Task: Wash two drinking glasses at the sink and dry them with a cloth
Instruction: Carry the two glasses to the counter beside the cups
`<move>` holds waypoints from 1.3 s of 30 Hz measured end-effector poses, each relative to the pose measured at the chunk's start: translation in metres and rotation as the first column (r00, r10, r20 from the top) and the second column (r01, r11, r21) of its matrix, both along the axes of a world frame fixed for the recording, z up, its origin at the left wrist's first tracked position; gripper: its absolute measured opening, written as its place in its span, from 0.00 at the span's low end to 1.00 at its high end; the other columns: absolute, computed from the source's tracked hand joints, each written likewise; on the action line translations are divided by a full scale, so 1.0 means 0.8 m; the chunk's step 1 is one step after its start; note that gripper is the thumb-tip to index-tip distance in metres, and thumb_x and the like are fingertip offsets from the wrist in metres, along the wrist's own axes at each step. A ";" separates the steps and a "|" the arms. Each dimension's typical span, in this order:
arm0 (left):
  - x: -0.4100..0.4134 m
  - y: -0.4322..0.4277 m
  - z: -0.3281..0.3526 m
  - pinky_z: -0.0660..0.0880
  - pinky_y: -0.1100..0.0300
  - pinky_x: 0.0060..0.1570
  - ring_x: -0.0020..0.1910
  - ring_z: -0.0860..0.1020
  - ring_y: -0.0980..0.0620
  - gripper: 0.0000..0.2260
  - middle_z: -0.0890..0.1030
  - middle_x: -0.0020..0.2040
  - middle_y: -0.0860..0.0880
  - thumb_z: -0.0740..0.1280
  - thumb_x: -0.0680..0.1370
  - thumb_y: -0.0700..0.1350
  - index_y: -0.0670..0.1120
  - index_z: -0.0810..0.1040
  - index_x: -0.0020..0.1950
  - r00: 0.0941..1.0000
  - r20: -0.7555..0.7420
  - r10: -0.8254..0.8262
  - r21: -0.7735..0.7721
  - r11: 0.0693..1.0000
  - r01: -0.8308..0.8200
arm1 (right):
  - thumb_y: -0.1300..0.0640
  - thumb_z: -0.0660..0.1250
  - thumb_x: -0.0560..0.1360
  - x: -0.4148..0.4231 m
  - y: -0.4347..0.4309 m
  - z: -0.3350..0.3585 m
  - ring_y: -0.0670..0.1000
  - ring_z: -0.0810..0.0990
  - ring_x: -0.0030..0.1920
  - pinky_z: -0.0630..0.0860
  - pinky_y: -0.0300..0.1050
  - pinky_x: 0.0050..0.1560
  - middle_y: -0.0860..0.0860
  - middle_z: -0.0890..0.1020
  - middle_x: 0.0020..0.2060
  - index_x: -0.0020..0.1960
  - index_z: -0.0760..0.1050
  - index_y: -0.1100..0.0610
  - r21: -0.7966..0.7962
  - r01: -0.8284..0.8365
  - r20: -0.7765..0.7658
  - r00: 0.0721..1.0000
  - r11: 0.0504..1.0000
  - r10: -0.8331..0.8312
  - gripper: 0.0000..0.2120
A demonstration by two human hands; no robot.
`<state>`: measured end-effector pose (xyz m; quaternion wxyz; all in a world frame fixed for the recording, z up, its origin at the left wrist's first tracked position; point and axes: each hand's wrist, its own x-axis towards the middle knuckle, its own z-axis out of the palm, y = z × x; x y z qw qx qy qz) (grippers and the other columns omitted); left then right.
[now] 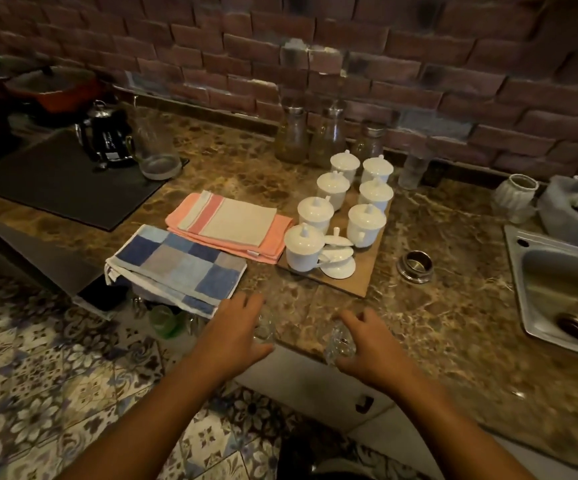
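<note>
A: What's on the far left, back there?

B: Red lidded pot (55, 87) by the brick wall, then a dark kettle (107, 135) & a clear glass jug (155, 147) on a black mat (62, 181).

A: And closer to us?

B: Blue checked cloth (180, 266) folded at the counter (453, 306) edge, one corner hanging off. Just behind it, touching, a pink cloth (232, 225) w/ a beige striped one on top.

A: Hands?

B: Left hand (235, 332) is at the counter's front edge, fingers (246, 301) curled round a small clear glass (265, 327) – thumb below, rest above. Looks like it's holding it, tho the glass is blurry. Right hand (372, 344) sits just beside, same deal: fingers wrapped partway round a second glass (341, 342), which looks tilted toward the left hand. Both glasses near each other at the front edge, well apart from the sink.

A: Behind the hands?

B: Wooden board (356, 275) w/ white lidded cups (365, 223) in two rows, plus a couple loose lids. Glass bottles (310, 140) against the wall behind them.

A: Right side?

B: Small metal ring thing (415, 266) on the counter, can't tell what. White ribbed jar (514, 195) further back, then the steel sink (557, 292) at the far right, drain showing.
</note>
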<state>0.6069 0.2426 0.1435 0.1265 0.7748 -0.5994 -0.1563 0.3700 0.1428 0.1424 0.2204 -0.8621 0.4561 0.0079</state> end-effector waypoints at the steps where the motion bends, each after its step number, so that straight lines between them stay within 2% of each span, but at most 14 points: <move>1: 0.004 -0.010 -0.005 0.74 0.49 0.64 0.67 0.71 0.44 0.36 0.72 0.68 0.47 0.77 0.70 0.58 0.51 0.66 0.73 1.000 0.009 -0.018 0.007 1.000 0.018 | 0.46 0.73 0.70 0.004 -0.007 -0.003 0.50 0.72 0.55 0.78 0.44 0.52 0.48 0.68 0.55 0.73 0.65 0.42 -0.005 0.000 -0.002 1.000 1.000 0.000 0.33; 6: 0.018 -0.053 -0.017 0.74 0.50 0.62 0.67 0.70 0.44 0.34 0.70 0.67 0.48 0.76 0.70 0.58 0.51 0.66 0.72 0.996 0.014 -0.093 0.056 0.994 0.093 | 0.49 0.74 0.70 0.020 -0.031 -0.011 0.50 0.71 0.59 0.74 0.40 0.52 0.50 0.69 0.60 0.73 0.64 0.42 0.022 0.065 -0.028 0.997 0.998 -0.065 0.35; 11: 0.034 -0.097 -0.030 0.71 0.50 0.66 0.69 0.68 0.43 0.37 0.68 0.71 0.47 0.75 0.72 0.57 0.52 0.62 0.75 0.980 0.005 -0.198 0.121 0.973 0.196 | 0.50 0.74 0.70 0.040 -0.047 -0.020 0.52 0.71 0.63 0.76 0.45 0.58 0.50 0.69 0.63 0.73 0.63 0.43 0.037 0.135 -0.045 0.990 0.990 -0.133 0.36; 15: 0.050 -0.129 -0.040 0.70 0.50 0.68 0.71 0.67 0.43 0.37 0.67 0.71 0.47 0.76 0.71 0.54 0.52 0.62 0.75 0.961 -0.019 -0.275 0.128 0.953 0.275 | 0.49 0.74 0.69 0.054 -0.052 -0.031 0.53 0.71 0.63 0.77 0.45 0.57 0.51 0.69 0.62 0.73 0.65 0.43 0.003 0.201 -0.027 0.979 0.980 -0.200 0.35; 19: 0.059 -0.151 -0.047 0.69 0.50 0.69 0.71 0.66 0.43 0.37 0.68 0.71 0.46 0.76 0.72 0.55 0.51 0.62 0.76 0.940 -0.021 -0.341 0.150 0.928 0.340 | 0.48 0.74 0.70 0.070 -0.062 -0.034 0.54 0.70 0.64 0.76 0.47 0.60 0.52 0.69 0.63 0.74 0.64 0.43 0.020 0.246 -0.062 0.968 0.969 -0.245 0.36; 28: 0.065 -0.178 -0.061 0.72 0.48 0.65 0.69 0.66 0.43 0.35 0.67 0.71 0.46 0.75 0.73 0.54 0.51 0.62 0.74 0.921 -0.007 -0.390 0.162 0.908 0.386 | 0.53 0.74 0.70 0.094 -0.080 -0.053 0.56 0.68 0.65 0.77 0.50 0.62 0.54 0.68 0.64 0.75 0.63 0.43 0.033 0.295 -0.097 0.952 0.955 -0.291 0.36; 32: 0.065 -0.185 -0.065 0.70 0.50 0.66 0.71 0.66 0.42 0.35 0.65 0.73 0.45 0.76 0.73 0.53 0.50 0.62 0.75 0.918 -0.023 -0.395 0.147 0.907 0.394 | 0.53 0.74 0.71 0.097 -0.081 -0.058 0.57 0.68 0.66 0.76 0.51 0.63 0.55 0.68 0.66 0.75 0.63 0.43 0.029 0.315 -0.103 0.945 0.949 -0.310 0.36; 39: 0.057 -0.189 -0.073 0.70 0.52 0.66 0.72 0.65 0.43 0.36 0.62 0.76 0.46 0.75 0.74 0.53 0.50 0.61 0.77 0.907 0.038 -0.420 0.143 0.900 0.411 | 0.55 0.71 0.73 0.096 -0.080 -0.058 0.58 0.66 0.69 0.73 0.53 0.66 0.55 0.66 0.70 0.76 0.62 0.45 0.033 0.327 -0.099 0.941 0.944 -0.323 0.35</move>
